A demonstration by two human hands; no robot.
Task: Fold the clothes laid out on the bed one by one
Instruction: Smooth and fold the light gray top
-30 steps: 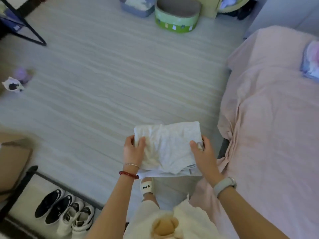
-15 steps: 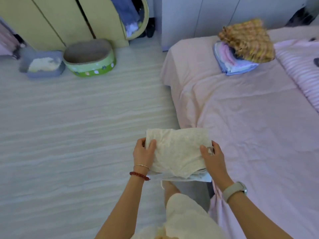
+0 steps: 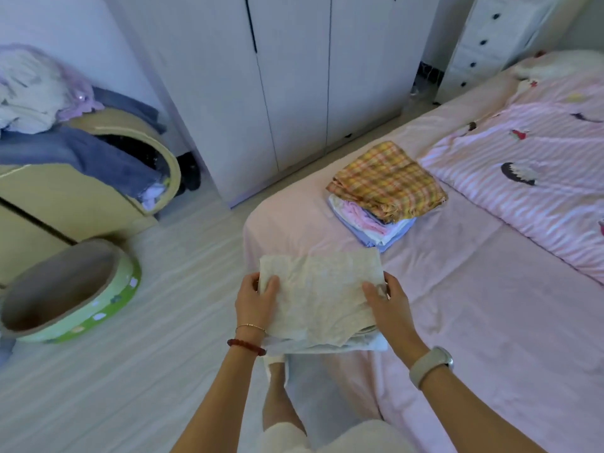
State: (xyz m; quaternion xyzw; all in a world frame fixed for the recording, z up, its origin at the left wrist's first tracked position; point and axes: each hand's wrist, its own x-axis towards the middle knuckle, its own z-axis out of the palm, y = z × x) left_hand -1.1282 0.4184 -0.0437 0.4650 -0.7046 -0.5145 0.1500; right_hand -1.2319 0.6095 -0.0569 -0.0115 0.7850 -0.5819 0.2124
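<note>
Folded cream garment (image 3: 322,297) held in the air at the bed's (image 3: 474,305) near-left corner, left hand (image 3: 256,300) and right hand (image 3: 389,307) gripping its side edges, folded stack (image 3: 385,194) farther back.

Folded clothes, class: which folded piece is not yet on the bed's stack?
The cream garment, gripped at its sides by the left hand and right hand. The checked cloth and the pastel pieces under it already lie stacked on the bed.

The folded cream garment (image 3: 318,297) hides most fingers of both hands. At lower left, the frame edge crops the green oval basket (image 3: 81,317); the striped quilt (image 3: 536,178) runs off the right edge.
</note>
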